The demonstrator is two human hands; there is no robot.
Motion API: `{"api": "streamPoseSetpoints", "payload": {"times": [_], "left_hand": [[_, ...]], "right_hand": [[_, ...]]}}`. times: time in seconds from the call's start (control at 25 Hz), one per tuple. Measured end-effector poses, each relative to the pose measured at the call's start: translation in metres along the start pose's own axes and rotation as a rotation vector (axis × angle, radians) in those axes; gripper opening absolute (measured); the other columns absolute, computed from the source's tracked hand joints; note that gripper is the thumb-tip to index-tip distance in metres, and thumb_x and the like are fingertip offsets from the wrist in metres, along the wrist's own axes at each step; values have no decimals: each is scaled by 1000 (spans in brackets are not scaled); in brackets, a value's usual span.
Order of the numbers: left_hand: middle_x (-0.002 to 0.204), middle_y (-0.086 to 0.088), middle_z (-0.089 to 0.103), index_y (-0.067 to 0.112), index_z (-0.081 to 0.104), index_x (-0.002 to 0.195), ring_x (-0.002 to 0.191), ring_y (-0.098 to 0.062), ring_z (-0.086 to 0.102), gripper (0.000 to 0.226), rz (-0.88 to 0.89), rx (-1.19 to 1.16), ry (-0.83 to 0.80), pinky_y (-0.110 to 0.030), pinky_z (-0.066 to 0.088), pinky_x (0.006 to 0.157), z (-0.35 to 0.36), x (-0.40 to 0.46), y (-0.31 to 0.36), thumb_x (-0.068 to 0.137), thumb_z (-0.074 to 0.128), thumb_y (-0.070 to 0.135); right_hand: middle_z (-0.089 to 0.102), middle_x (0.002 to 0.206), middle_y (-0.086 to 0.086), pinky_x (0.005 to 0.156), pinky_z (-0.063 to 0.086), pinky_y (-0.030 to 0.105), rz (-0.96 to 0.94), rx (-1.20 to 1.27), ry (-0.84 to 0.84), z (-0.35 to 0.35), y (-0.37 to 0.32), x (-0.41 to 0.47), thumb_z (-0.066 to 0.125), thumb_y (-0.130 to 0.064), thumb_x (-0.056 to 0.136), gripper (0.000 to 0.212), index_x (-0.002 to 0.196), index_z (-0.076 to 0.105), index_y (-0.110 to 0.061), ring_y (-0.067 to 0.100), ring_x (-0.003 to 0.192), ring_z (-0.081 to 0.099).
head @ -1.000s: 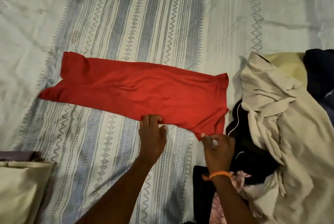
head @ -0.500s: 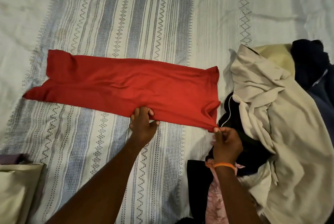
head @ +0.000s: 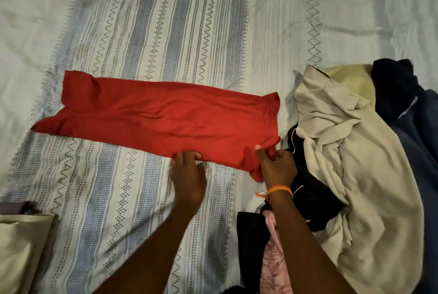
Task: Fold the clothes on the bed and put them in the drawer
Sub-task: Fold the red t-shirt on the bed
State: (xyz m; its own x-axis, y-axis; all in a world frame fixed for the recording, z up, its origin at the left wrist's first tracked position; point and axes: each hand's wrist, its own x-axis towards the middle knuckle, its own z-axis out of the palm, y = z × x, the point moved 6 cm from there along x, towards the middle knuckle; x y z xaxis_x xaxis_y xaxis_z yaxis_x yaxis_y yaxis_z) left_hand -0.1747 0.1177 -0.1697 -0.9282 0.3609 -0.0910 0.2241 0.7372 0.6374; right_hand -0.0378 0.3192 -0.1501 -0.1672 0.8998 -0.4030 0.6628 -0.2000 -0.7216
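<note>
A red garment (head: 161, 118) lies folded into a long strip across the striped bedspread (head: 166, 21). My left hand (head: 188, 172) grips its near edge at the middle, fingers curled over the cloth. At the strip's right near corner, my right hand (head: 276, 165), with an orange band on the wrist, pinches the red fabric. A heap of unfolded clothes (head: 355, 151) lies just right of the red garment: a cream piece on top, black, pink and dark blue ones beneath and beside it. No drawer is in view.
A beige folded item (head: 21, 246) with something purple behind it sits at the lower left corner. Bare bedspread stretches beyond and to the left of the red garment.
Both hands have stayed on the near edge of the red garment. The right hand has shifted its pinch at the corner, and the strip's near edge looks drawn a little straighter.
</note>
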Motion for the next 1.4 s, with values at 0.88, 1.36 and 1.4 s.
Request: {"api": "streamPoseSetpoints", "payload": {"times": [0.88, 1.36, 1.4], "left_hand": [[78, -3, 64, 20, 61, 83, 68, -23, 62, 32, 578, 406, -202, -32, 51, 59, 89, 13, 127, 59, 80, 12], [96, -2, 74, 20, 72, 89, 90, -22, 69, 27, -786, -1105, 313, -46, 56, 86, -40, 49, -49, 76, 75, 44], [101, -6, 73, 20, 70, 93, 91, -26, 69, 42, -878, -1016, 373, -48, 56, 85, -56, 42, -74, 73, 73, 56]], "right_hand": [[58, 99, 7, 72, 37, 24, -150, -209, -128, 29, -71, 92, 83, -26, 74, 49, 107, 57, -2, 23, 88, 56], [63, 75, 17, 42, 52, 32, -20, 81, -830, 183, -193, -45, 60, -38, 95, 35, 92, 56, -4, 28, 48, 64], [63, 70, 15, 43, 52, 32, -60, 54, -802, 193, -194, -52, 59, -43, 94, 39, 83, 57, -6, 27, 46, 62]]}}
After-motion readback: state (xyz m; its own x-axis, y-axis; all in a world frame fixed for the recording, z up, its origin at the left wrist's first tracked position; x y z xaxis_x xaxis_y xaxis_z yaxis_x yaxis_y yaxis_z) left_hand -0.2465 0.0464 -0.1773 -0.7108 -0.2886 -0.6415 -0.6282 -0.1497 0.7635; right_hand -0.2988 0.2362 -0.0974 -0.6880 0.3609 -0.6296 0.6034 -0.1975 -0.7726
